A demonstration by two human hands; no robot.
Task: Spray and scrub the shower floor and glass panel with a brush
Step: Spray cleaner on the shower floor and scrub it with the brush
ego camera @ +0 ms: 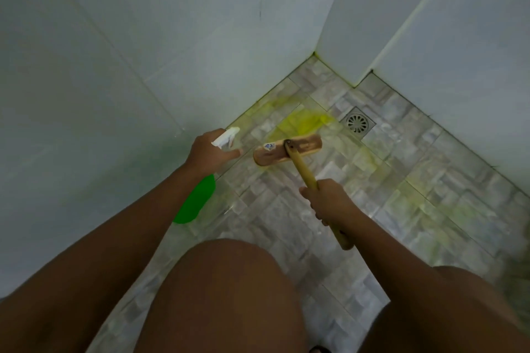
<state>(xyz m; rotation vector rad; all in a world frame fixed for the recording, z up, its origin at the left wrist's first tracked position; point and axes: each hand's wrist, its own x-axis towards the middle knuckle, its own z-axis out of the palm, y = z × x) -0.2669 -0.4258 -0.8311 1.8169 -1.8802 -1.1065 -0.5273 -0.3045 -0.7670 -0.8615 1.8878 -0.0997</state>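
Scrub brush [287,153]: brown wooden block head, small sticker near left end, yellowish wooden handle. Head sat flat on grey tiled shower floor [424,169], long axis left-right, just beside yellow-green cleaner patch [304,122]; handle ran back toward person. Right hand [329,200] clenched round handle mid-length. Left hand [210,152] grasped green spray bottle [196,200], white nozzle aimed toward patch. Round drain [357,122] near brush head.

The floor [286,209] is hemmed at the corner by two white walls [114,66] meeting beyond the drain [357,122]. Left of the drain, floor is occupied by a brush head [304,149]. Open tile is seen right of the drain.
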